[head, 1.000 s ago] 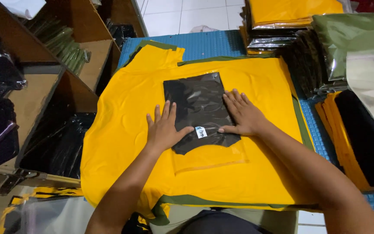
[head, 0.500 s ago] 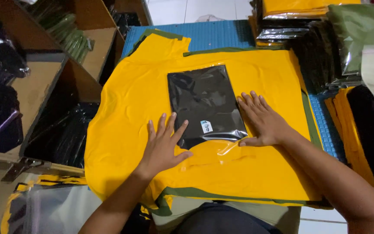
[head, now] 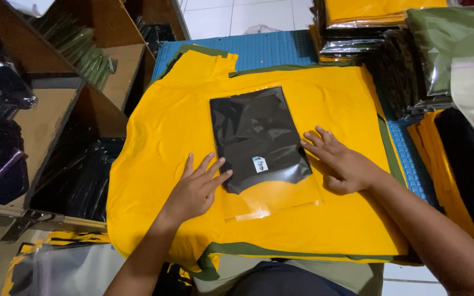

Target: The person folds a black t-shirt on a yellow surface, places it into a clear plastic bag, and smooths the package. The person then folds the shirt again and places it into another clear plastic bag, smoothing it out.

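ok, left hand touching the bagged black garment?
Touching. Head view: left hand lies flat on the yellow shirt, fingertips meeting the left edge of the bagged black garment.

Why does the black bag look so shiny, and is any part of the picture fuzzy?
Head view: the clear plastic bag over the folded black cloth mirrors the room light in pale streaks; the yellow shirt beneath looks matte and evenly lit; both the left hand and right hand are sharp, with soft shadows; the packed stacks at the right glare too.
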